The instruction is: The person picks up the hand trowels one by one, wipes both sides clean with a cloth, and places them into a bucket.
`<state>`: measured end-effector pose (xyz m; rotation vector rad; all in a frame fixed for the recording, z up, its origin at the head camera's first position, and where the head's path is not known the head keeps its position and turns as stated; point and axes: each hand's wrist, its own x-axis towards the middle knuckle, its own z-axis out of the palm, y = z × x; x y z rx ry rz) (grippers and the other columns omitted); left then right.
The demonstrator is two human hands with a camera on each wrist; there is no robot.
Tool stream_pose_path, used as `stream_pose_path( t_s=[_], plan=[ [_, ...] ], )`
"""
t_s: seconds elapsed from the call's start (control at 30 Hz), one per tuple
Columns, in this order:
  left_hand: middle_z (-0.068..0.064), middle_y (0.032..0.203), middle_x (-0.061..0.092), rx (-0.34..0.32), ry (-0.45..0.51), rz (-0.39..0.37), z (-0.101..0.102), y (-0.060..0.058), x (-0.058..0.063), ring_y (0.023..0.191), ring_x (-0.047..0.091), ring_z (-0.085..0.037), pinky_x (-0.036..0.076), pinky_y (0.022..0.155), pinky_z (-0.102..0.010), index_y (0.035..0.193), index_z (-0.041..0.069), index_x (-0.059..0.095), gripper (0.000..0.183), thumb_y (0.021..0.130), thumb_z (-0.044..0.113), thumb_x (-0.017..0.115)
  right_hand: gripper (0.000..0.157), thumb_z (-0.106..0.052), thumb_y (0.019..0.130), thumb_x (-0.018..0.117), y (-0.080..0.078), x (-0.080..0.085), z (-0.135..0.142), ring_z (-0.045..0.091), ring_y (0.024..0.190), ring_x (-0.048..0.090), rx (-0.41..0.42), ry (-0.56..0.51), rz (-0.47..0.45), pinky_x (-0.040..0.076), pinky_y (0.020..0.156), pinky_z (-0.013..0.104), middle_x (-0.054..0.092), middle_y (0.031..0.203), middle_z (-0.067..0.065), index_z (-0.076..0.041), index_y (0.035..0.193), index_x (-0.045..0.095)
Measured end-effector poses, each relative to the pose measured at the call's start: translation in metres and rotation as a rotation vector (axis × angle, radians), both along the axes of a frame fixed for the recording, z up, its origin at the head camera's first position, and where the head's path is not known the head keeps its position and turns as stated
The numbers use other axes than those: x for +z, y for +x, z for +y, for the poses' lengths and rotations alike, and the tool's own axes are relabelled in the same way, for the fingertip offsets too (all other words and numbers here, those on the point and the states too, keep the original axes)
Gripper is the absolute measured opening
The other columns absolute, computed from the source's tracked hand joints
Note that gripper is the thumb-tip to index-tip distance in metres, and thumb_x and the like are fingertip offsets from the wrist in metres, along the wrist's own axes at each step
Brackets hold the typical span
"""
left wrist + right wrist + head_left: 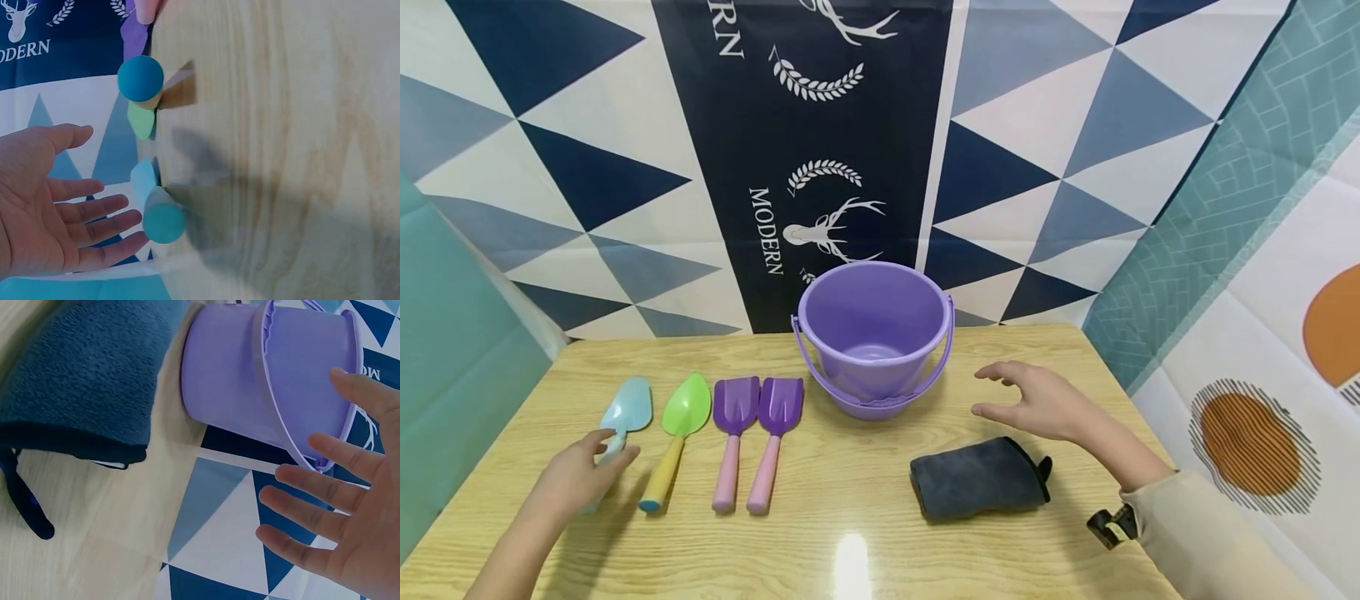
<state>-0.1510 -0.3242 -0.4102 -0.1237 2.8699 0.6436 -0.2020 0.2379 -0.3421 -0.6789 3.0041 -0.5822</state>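
Note:
My left hand (578, 477) hovers over the handle of a light blue toy trowel (629, 403), hiding part of it. In the left wrist view the fingers are spread and relaxed beside the trowel's teal handle end (164, 223). My right hand (1037, 404) is held with fingers apart and nothing in them, right of a purple bucket (872, 379) and above a folded dark grey cloth (977, 479). The bucket stands upright with its handle hanging down at the front. The right wrist view shows the cloth's fuzzy pile and black loop (28, 500).
To the right of the light blue trowel lie a green trowel with a yellow handle (662, 475) and two purple shovels with pink handles (726, 475). All rest on a wood-grain table (700, 558). Patterned fabric (820, 125) hangs behind, and more covers both sides.

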Motion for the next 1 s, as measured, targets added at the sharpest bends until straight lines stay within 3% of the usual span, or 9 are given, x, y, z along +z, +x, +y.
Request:
stream_pose_path(
  t_s=[0.33,0.67,1.0],
  plan=[
    [-0.044,0.123,0.044,0.007,-0.033,0.06,-0.001,0.002,-0.009,0.108,0.045,-0.059,0.044,0.079,-0.061,0.131,-0.019,0.034,0.075,0.096,0.046,0.04,0.049,-0.046,0.083,0.065,0.006,-0.019,-0.009,0.028,0.104,0.061,0.089,0.004,-0.055,0.05,0.085,0.044,0.063,0.119,0.004,-0.014,0.12,0.061],
    [-0.045,0.12,0.044,0.045,-0.041,-0.004,-0.009,0.003,-0.018,0.107,0.046,-0.058,0.045,0.079,-0.06,0.129,-0.021,0.033,0.077,0.096,0.048,0.04,0.051,-0.049,0.083,0.063,0.015,-0.033,-0.012,0.027,0.105,0.06,0.165,0.033,-0.12,0.051,0.082,0.039,0.063,0.118,0.001,-0.014,0.12,0.06],
    [-0.043,0.108,0.052,0.064,-0.034,-0.006,-0.013,0.003,-0.025,0.096,0.054,-0.055,0.048,0.071,-0.053,0.125,-0.024,0.034,0.074,0.095,0.043,0.045,0.047,-0.045,0.082,0.066,0.02,-0.044,-0.015,0.023,0.103,0.062,0.224,0.052,-0.132,0.05,0.086,0.038,0.064,0.116,-0.001,-0.015,0.118,0.062]
  ],
)
